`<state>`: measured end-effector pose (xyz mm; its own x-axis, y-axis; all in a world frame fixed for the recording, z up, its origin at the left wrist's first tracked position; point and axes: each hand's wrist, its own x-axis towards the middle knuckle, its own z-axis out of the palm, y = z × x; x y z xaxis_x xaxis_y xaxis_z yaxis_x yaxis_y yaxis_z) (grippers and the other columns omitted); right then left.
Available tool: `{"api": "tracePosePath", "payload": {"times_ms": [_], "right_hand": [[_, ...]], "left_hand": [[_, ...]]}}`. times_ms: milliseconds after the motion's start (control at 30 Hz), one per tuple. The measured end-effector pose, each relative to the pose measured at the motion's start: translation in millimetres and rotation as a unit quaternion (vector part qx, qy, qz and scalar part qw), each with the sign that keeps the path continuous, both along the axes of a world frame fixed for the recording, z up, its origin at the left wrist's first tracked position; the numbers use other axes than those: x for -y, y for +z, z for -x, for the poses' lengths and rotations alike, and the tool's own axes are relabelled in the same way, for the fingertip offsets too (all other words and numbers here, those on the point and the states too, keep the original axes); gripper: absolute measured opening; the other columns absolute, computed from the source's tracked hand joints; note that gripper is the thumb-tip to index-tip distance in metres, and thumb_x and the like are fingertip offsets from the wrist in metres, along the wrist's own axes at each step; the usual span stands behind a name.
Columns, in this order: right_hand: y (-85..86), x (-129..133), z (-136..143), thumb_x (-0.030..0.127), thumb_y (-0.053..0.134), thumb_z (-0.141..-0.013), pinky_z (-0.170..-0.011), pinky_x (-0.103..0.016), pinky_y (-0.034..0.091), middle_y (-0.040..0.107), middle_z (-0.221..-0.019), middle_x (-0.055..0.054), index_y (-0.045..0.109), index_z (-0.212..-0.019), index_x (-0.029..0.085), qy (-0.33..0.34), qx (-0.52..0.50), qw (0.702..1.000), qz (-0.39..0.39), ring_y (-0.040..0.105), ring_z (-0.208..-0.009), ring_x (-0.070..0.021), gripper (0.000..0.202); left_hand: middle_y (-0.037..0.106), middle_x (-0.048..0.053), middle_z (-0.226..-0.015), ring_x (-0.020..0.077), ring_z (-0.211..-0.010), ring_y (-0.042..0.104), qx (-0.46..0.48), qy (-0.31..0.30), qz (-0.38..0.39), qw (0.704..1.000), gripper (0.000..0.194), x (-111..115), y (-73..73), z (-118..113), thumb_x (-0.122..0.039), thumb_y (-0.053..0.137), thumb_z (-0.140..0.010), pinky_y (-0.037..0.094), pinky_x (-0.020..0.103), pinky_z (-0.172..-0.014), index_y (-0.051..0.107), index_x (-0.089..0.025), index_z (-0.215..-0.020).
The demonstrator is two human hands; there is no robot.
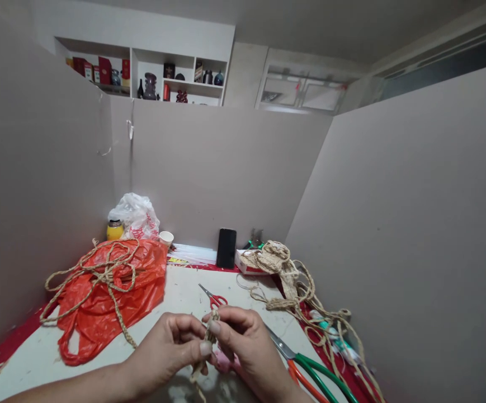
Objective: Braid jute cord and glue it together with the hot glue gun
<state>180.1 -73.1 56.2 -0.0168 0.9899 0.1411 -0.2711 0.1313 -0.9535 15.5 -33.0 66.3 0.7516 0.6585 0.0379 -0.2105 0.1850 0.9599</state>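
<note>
Near the front middle of the table, my left hand (179, 344) and my right hand (243, 341) meet around a short length of braided straw cord (212, 330). Thumb and fingers of each hand pinch the cord, and a loose strand hangs below them. Partly hidden under my right hand is something pink (225, 361) that I cannot make out. Just beyond my fingertips lie small red-handled scissors (217, 301). To the right, large shears with green and orange handles (310, 364) lie partly behind my right hand.
Coiled cord (111, 274) rests on a red plastic bag (142, 291) at left. More braided cord (276, 260) piles at right. A phone (226, 248) stands upright at the back, with a paper cup (166, 239) and yellow jar (114, 230) leftward. Grey partitions (217, 168) enclose the table.
</note>
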Motion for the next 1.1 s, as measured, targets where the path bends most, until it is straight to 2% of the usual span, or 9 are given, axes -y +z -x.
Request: {"api": "tracePosePath", "payload": {"times_ms": [167, 300, 467, 600, 733, 900, 1033, 1100], "right_hand": [[-4.0, -1, -1, 0.039, 0.078, -0.071, -0.035, -0.018, 0.029, 0.051, -0.044, 0.006, 0.074, -0.088, 0.015, -0.019, 0.014, 1.0, 0.007, 0.036, -0.034, -0.0039, 0.03], [-3.9, 0, -1, 0.038, 0.077, -0.073, -0.035, -0.019, 0.027, 0.056, -0.048, 0.003, 0.071, -0.074, 0.013, -0.027, 0.005, 1.0, 0.014, 0.036, -0.034, -0.0039, 0.025], [-1.8, -3, -2, 0.035, 0.075, -0.076, -0.033, -0.017, 0.022, 0.042, -0.042, 0.009, 0.067, -0.07, 0.016, -0.064, -0.029, 0.998, 0.004, 0.028, -0.035, -0.0029, 0.021], [1.4, -8, -9, 0.036, 0.075, -0.075, -0.036, -0.016, 0.021, 0.039, -0.045, 0.01, 0.064, -0.067, 0.015, -0.114, -0.044, 0.992, -0.019, 0.027, -0.039, -0.0029, 0.025], [9.0, -14, -22, 0.037, 0.078, -0.071, -0.037, -0.016, 0.016, 0.038, -0.047, 0.01, 0.064, -0.066, 0.014, -0.156, -0.058, 0.985, -0.045, 0.023, -0.039, -0.0017, 0.028], [25.1, -16, -43, 0.043, 0.078, -0.069, -0.038, -0.017, 0.017, 0.04, -0.047, 0.01, 0.067, -0.072, 0.015, -0.229, -0.078, 0.966, -0.093, 0.023, -0.04, -0.0025, 0.03], [36.1, -9, -53, 0.044, 0.077, -0.071, -0.039, -0.017, 0.02, 0.04, -0.049, 0.009, 0.067, -0.073, 0.016, -0.255, -0.068, 0.957, -0.121, 0.025, -0.042, -0.0034, 0.03], [37.9, -5, -51, 0.041, 0.076, -0.073, -0.04, -0.017, 0.021, 0.041, -0.05, 0.009, 0.067, -0.073, 0.016, -0.236, -0.043, 0.964, -0.115, 0.027, -0.042, -0.0037, 0.027]], "left_hand": [[0.072, 0.005, -0.068, 0.0109, -0.058, 0.061, 0.003, -0.007, -0.006, 1.0, 0.024, 0, -0.1, -1, -0.034, 0.077, -0.07, 0.043, 0.021, -0.058, 0.066, -0.012, -0.073], [0.073, 0.006, -0.07, 0.0112, -0.055, 0.061, -0.018, -0.012, 0.015, 1.0, 0.028, 0, -0.1, -1, -0.036, 0.078, -0.068, 0.044, 0.022, -0.057, 0.064, -0.012, -0.075], [0.073, 0.006, -0.07, 0.0114, -0.056, 0.061, -0.06, 0.019, 0.022, 0.998, 0.035, -3, -4.4, -1, -0.036, 0.081, -0.062, 0.045, 0.024, -0.06, 0.063, -0.012, -0.081], [0.073, 0.007, -0.069, 0.0116, -0.053, 0.061, -0.081, 0.027, 0.036, 0.996, 0.04, -7, -10.1, -3, -0.039, 0.082, -0.059, 0.044, 0.023, -0.057, 0.062, -0.012, -0.08], [0.072, 0.006, -0.064, 0.0082, -0.046, 0.056, -0.109, 0.021, 0.018, 0.994, 0.041, -9, -13.5, -5, -0.044, 0.079, -0.063, 0.038, 0.019, -0.05, 0.065, -0.011, -0.084], [0.064, 0.0, -0.049, 0.0056, -0.035, 0.045, -0.126, 0.03, -0.006, 0.992, 0.04, -15, -5.9, 1, -0.048, 0.076, -0.065, 0.032, 0.017, -0.042, 0.065, -0.012, -0.08], [0.066, 0.003, -0.053, 0.0067, -0.038, 0.049, -0.154, -0.037, -0.058, 0.986, 0.037, -31, 5.4, 10, -0.048, 0.072, -0.071, 0.034, 0.018, -0.043, 0.067, -0.011, -0.075], [0.07, 0.006, -0.062, 0.008, -0.041, 0.054, -0.177, -0.037, -0.081, 0.98, 0.041, -37, 10.4, 12, -0.051, 0.07, -0.071, 0.036, 0.019, -0.045, 0.068, -0.011, -0.081]]}}
